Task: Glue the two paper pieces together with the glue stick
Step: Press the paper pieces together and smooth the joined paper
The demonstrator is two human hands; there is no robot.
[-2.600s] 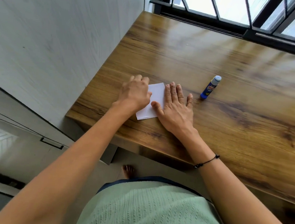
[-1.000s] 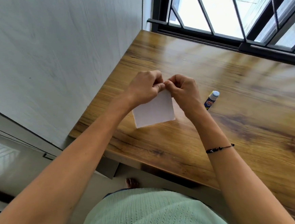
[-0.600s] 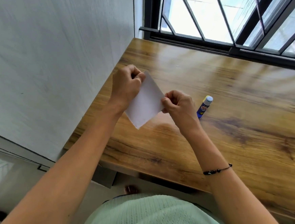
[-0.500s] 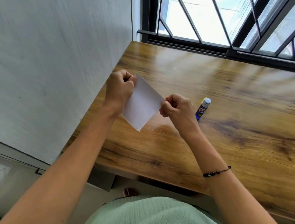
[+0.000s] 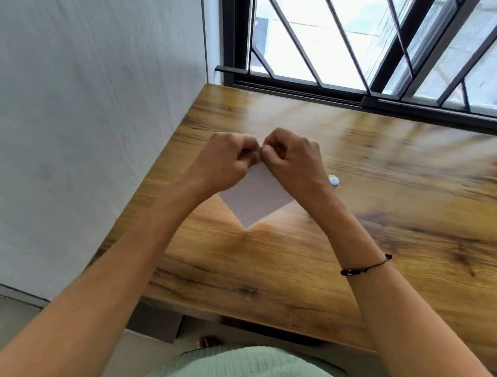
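Over the wooden table [image 5: 355, 256], the white paper [image 5: 255, 200] now hangs as a diamond; half a second ago the hands held opposite corners. Left hand [image 5: 225, 165] and right hand [image 5: 295, 165] both pinch its top corner, probably testing the bond. The glue stick [image 5: 334, 181] lies just right of the paper, untouched.

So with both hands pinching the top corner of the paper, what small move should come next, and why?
Probably peel the corner apart. The left hand and right hand meet at the top corner of the paper, held off the table, and the glue stick lies untouched behind the right wrist.
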